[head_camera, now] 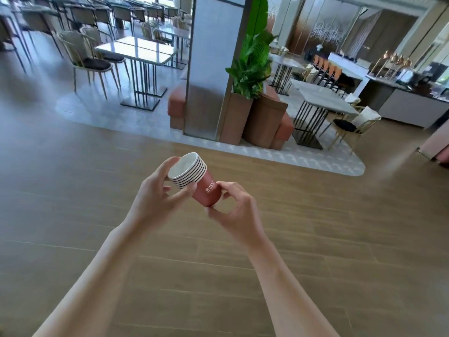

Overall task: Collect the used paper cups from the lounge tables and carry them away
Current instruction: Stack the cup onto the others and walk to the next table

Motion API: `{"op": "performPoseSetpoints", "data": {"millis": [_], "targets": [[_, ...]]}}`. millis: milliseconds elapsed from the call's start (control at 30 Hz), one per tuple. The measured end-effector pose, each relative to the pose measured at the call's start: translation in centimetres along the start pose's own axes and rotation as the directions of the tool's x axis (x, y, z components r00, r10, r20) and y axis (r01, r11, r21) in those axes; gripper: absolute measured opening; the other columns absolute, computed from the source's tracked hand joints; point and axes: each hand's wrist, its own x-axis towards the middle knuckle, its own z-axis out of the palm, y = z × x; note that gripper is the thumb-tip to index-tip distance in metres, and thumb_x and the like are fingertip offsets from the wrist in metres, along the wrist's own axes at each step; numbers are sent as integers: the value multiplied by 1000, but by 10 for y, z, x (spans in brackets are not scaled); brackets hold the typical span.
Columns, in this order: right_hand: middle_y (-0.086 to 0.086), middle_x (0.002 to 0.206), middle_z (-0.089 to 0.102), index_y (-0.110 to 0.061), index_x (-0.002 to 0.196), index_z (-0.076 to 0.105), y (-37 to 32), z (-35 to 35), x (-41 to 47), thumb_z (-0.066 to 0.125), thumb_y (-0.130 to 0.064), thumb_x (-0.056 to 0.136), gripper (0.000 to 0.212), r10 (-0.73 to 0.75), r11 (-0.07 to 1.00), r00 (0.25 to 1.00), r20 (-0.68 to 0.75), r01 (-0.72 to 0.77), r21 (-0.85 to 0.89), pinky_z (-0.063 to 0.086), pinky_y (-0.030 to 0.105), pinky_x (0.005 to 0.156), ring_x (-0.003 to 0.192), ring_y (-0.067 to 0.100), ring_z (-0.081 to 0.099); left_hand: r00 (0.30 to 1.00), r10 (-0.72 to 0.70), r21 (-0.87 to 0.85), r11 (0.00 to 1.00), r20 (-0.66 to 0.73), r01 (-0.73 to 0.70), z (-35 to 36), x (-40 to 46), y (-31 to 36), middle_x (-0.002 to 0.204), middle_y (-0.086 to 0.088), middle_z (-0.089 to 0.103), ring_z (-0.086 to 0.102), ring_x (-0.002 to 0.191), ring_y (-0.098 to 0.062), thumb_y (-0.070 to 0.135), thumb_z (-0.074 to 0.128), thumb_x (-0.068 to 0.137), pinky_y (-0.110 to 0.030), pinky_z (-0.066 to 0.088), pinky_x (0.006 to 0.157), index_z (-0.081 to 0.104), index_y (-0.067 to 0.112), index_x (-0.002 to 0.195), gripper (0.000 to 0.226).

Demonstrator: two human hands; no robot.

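We hold a stack of paper cups [194,180] out in front of us, up in the air above the wooden floor [315,251]; our left hand [155,194] curls its fingers and thumb around the open end, near the white rims; our right hand [233,209] pinches the closed bottom end with thumb and fingers; both hands grip the stack, so neither one is wide or loose; the cups are red with white writing on the side, and they sit one inside the other; we can count about seven white rims, packed tight together

We think the picking-up part is mostly done, because so many cups are already in one stack; the near bench [136,51] on the left and the bench [323,96] on the right show no cups that we can see, but the far ones are too small and blurry to tell; what is left, we think, is the carrying away; we see no bin yet

The stack lies tipped over, not standing up; its long line runs from upper left to lower right; the open mouth points up and to the left, a bit away from us; the bottom points down and right, toward our right hand
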Motion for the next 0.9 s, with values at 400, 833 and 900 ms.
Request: {"op": "performPoseSetpoints", "data": {"millis": [400, 833, 900], "targets": [[-17, 106, 70, -33, 121, 73, -66, 220, 116, 86, -23, 68, 56, -270, 958, 886, 377, 208, 199, 54, 23, 88, 96, 12, 67, 850, -183, 92, 961, -494, 261, -189, 13, -78, 123, 8, 69, 69, 108, -17, 58, 67, 74, -7, 45, 78, 53, 33, 152, 83], [-13, 100, 71, -30, 115, 77, -96, 416, 224, 85, -19, 67, 50, -542, 818, 622, 566, 236, 524, 47, 16, 85, 94, 13, 65, 511, -240, -12, 913, -826, 408, -284, 53, -133, 122, 3, 73, 72, 111, -24, 66, 66, 70, -46, 57, 101, 59, 23, 142, 85], [-13, 101, 71, -32, 115, 76, -90, 431, 251, 85, -21, 67, 49, -552, 810, 604, 575, 224, 542, 49, 17, 85, 95, 13, 66, 485, -238, -5, 901, -842, 433, -284, 77, -141, 117, 10, 71, 71, 108, -17, 70, 64, 69, -32, 56, 94, 58, 28, 143, 85]]}}
